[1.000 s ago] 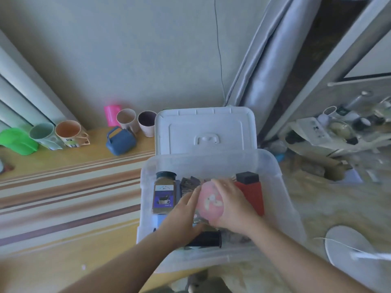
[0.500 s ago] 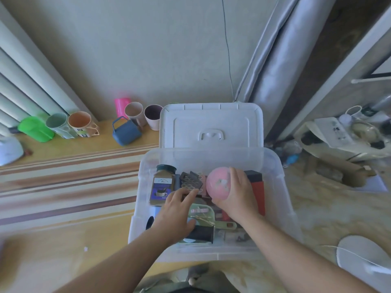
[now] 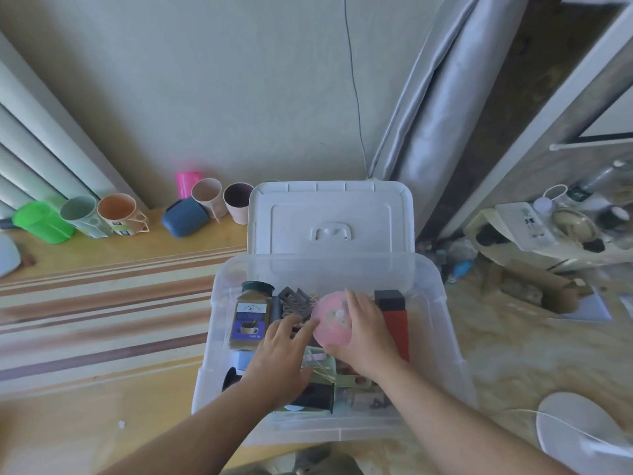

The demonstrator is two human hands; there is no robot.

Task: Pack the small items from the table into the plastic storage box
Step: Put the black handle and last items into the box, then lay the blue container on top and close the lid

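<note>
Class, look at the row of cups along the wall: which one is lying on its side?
The dark blue cup. It is tipped over beside the beige cup, while the green, orange and other cups stand upright with mouths facing up.

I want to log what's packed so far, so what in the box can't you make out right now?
Head view only:
- Pink disc: its right part is covered by the right hand; the print is blurred.
- Items under the left hand: hidden.
- Jar label: too small to read.
- Red box: its left edge is behind the right hand.
- Box front corner clutter: blurred.
</note>
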